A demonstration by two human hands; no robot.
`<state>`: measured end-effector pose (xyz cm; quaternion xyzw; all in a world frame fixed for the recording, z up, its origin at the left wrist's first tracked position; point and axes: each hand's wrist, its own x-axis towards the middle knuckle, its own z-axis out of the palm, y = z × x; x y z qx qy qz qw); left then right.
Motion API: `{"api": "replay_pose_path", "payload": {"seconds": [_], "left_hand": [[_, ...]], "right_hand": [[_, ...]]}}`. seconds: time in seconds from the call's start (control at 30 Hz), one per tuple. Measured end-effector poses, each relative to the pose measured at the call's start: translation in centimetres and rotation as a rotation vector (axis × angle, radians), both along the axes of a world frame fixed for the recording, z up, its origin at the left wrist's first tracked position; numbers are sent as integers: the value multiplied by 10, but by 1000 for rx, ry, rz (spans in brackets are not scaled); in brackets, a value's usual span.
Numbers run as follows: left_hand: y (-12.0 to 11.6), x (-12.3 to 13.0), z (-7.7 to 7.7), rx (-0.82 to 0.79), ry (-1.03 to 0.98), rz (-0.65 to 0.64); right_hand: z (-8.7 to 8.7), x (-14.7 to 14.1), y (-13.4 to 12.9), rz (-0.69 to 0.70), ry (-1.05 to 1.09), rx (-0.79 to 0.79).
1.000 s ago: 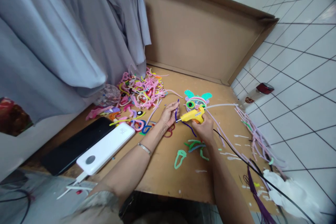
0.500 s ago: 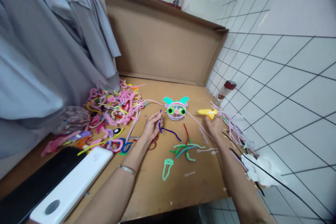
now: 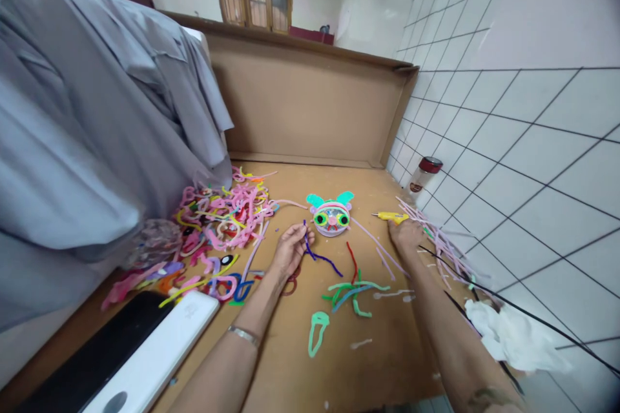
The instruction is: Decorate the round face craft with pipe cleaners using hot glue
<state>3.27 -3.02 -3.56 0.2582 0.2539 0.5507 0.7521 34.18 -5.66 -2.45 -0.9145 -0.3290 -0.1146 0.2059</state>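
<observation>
Here, left hand (image 3: 290,248) pinched on purple pipe cleaner (image 3: 323,258), right hand (image 3: 407,234) loosely curled against yellow glue gun (image 3: 393,217).

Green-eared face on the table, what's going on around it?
A person's left hand holds a bent, dark purple fuzzy stem. The right hand is at the yellow glue gun. The green-eared face sits between the two hands, slightly beyond them. A tangled pile of pink and yellow pieces lies on the left.
</observation>
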Motion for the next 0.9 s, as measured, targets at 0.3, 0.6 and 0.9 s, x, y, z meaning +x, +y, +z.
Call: {"api": "replay_pose_path", "payload": {"seconds": [0.3, 0.6, 0.9], "left_hand": [[12, 11, 42, 231, 196, 12], [27, 39, 74, 817, 865, 260], [14, 45, 82, 1293, 1308, 444]], "right_hand": [[23, -51, 7, 392, 183, 509], [14, -121, -9, 768, 656, 838], [21, -136, -16, 733, 1222, 962]]}}
